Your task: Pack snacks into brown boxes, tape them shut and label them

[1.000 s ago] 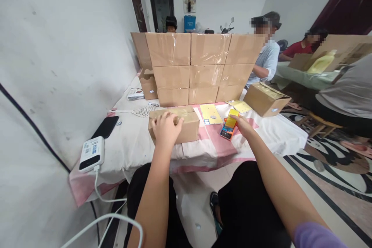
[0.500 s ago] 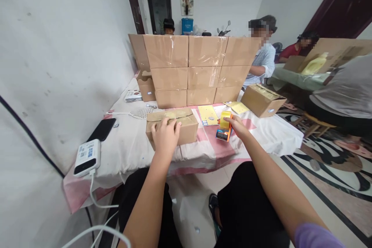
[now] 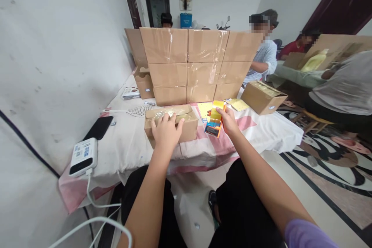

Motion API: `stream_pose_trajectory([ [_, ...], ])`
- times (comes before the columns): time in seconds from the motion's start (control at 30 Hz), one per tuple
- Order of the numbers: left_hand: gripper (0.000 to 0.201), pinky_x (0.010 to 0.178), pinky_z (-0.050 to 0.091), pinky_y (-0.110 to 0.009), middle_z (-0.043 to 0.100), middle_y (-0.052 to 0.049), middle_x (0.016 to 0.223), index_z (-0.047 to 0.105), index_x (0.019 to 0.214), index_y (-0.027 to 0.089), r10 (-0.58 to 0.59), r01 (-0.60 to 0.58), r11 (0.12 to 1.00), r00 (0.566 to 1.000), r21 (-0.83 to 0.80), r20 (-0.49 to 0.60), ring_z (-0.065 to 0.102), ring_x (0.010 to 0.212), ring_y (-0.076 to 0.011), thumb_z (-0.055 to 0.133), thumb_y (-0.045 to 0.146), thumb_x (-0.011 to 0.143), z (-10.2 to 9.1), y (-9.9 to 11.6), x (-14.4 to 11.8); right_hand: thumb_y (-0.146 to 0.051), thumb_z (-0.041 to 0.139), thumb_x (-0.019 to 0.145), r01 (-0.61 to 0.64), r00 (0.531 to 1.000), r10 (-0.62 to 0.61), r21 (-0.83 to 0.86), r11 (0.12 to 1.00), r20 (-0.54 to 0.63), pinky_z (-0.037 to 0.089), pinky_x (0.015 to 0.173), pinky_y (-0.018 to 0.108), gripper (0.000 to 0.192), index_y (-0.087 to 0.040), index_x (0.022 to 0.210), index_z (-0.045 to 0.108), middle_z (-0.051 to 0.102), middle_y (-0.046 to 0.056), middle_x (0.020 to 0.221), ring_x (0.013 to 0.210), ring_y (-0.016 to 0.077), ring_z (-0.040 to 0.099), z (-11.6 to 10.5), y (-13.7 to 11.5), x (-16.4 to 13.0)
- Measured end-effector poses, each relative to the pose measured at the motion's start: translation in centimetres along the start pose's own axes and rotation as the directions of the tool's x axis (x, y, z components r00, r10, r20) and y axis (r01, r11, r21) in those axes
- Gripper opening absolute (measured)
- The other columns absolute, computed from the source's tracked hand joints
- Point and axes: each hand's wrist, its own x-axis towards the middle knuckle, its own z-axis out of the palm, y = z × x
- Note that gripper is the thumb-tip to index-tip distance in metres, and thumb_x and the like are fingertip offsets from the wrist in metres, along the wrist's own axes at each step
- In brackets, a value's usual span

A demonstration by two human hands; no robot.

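Note:
A small cardboard box (image 3: 188, 132) stands at the near side of the cloth-covered table, with shiny clear tape over its top flaps. My left hand (image 3: 167, 130) rests on the box's top and front edge, fingers spread. Just right of the box, my right hand (image 3: 228, 121) grips a tape dispenser (image 3: 214, 128), orange and blue with a yellow roll, held above the table. Behind the dispenser lies a yellow sheet (image 3: 204, 109), partly covered by it.
A wall of taped cartons (image 3: 200, 46) rises at the back. Another small box (image 3: 263, 97) stands right, beside a second yellow sheet (image 3: 238, 104). A white fly swatter (image 3: 139, 110), a black phone (image 3: 100, 128) and a power bank (image 3: 84, 155) lie left. Other people sit beyond.
My right hand has turned the tape dispenser and brought it left, closer to the box. My left hand stays on the box top. The view has shifted slightly.

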Motion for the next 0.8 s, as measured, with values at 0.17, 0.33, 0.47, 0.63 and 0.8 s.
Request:
stream_pose_trajectory([
  [0.17,0.035,0.120,0.004,-0.060,0.070,-0.014,0.116,0.072,0.118,0.026,-0.036,0.029,0.996,0.996,-0.089,-0.078,0.055,0.123,-0.0387,0.063,0.042,0.088,-0.5,0.4,-0.4,-0.048,0.071,0.078,0.044,0.999,-0.044,-0.018,0.999,-0.003,0.061,0.070,0.039,0.035,-0.018,0.093,0.063,0.075,0.007,0.080,0.074,0.0237,0.073,0.5,0.1,-0.6],
  [0.33,0.029,0.113,0.026,-0.053,0.064,-0.013,0.131,0.071,0.114,0.024,0.029,-0.036,0.996,0.996,-0.083,-0.085,0.051,0.127,-0.0375,0.059,0.034,0.091,-1.4,2.1,-0.7,-0.055,0.069,0.082,0.114,0.993,-0.113,-0.028,0.993,0.024,0.061,0.076,0.040,0.038,-0.019,0.095,0.063,0.075,0.007,0.085,0.077,0.0229,0.074,1.5,-0.4,-1.8],
  [0.47,0.027,0.082,0.044,-0.036,0.069,-0.008,0.097,0.075,0.098,0.025,0.097,-0.067,0.975,0.986,-0.213,0.133,0.063,0.088,-0.0253,0.053,0.040,0.094,-0.3,4.5,-1.3,-0.060,0.067,0.082,0.117,0.993,-0.116,-0.041,0.992,0.034,0.061,0.075,0.040,0.041,-0.021,0.094,0.061,0.074,0.007,0.083,0.079,0.0234,0.073,2.4,-1.1,-3.0],
  [0.63,0.023,0.067,0.042,-0.031,0.062,-0.004,0.075,0.077,0.078,0.023,0.087,0.169,0.796,0.918,-0.582,0.386,0.057,0.071,-0.0188,0.065,0.041,0.084,2.4,5.8,-2.0,-0.069,0.060,0.084,0.149,0.989,-0.146,-0.078,0.986,0.035,0.059,0.078,0.037,0.047,-0.024,0.098,0.058,0.070,0.003,0.084,0.089,0.0235,0.070,2.9,-1.0,-3.7],
  [0.8,0.026,0.062,0.037,-0.029,0.053,0.000,0.061,0.073,0.065,0.019,0.017,0.319,0.643,0.903,-0.697,0.429,0.048,0.063,-0.0150,0.069,0.041,0.078,2.9,6.5,-2.0,-0.075,0.038,0.092,0.296,0.947,-0.319,-0.283,0.912,-0.040,0.054,0.086,0.037,0.057,-0.023,0.081,0.058,0.060,0.004,0.079,0.088,0.0219,0.061,1.7,0.0,-2.6],
])
